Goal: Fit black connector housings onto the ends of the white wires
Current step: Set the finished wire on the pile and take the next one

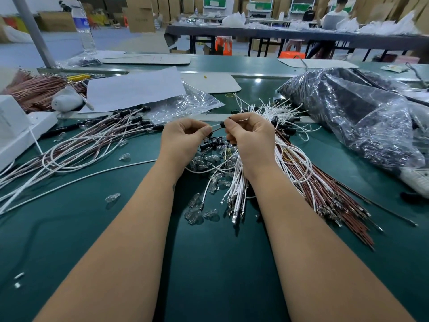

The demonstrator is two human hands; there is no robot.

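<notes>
Both hands are raised together over the green table (209, 263). My right hand (249, 138) pinches a small black connector housing (222, 124) between thumb and forefinger. My left hand (183, 140) pinches a thin wire (215, 129) whose end meets the housing. Loose black housings (212, 144) lie just below the hands. A bundle of white wires (239, 189) and brown wires (325, 194) fans out beneath my right wrist. Wires fitted with black housings (130, 122) lie in a heap on the left.
Small clear glass bulbs (199, 213) are scattered near the middle. A large plastic bag of dark parts (362, 117) fills the right side. A white box (21, 131), a sheet of paper (134, 88), a crumpled clear bag (185, 103) and a water bottle (84, 31) stand left and behind.
</notes>
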